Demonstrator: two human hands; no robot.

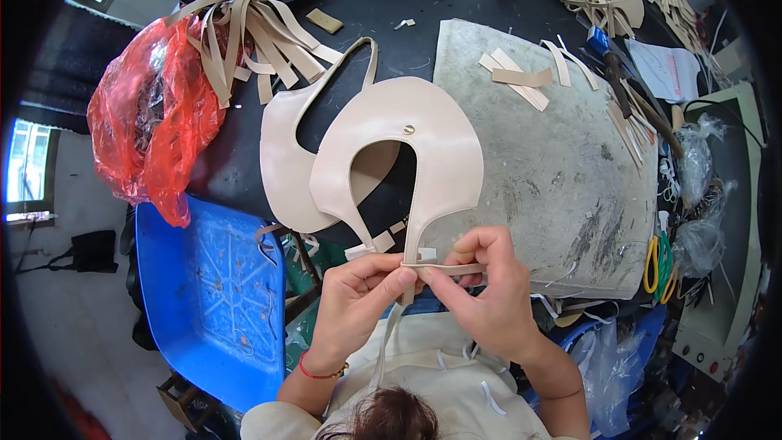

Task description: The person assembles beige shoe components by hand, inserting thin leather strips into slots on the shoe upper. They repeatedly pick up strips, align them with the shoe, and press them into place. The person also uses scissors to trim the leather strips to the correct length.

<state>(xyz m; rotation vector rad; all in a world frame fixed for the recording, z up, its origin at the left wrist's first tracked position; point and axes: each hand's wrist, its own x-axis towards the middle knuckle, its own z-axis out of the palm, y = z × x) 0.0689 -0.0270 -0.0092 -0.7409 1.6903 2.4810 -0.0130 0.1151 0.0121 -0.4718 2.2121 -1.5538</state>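
Near the table's front edge, my left hand (356,303) is closed, pinching the narrow tail of a curved beige leather bag panel (450,143) between thumb and fingers. A small metal stud sits near the top of this panel's cutout. Opposite it, my right hand (487,297) is closed on a thin beige leather strip (456,270). The strip lies crosswise over the tail, and my two thumbs nearly meet there. Under the panel and to its left lies a second beige bag panel (285,147) with a looped strap. Part of it is hidden.
A grey work board (554,187) covers the table's right side, with loose strips (521,77) and a hammer (611,61) on it. Scissors (652,265) with yellow handles are at the right. A red plastic bag (122,122), a bundle of strips (252,33) and a blue tub (212,301) stand left.
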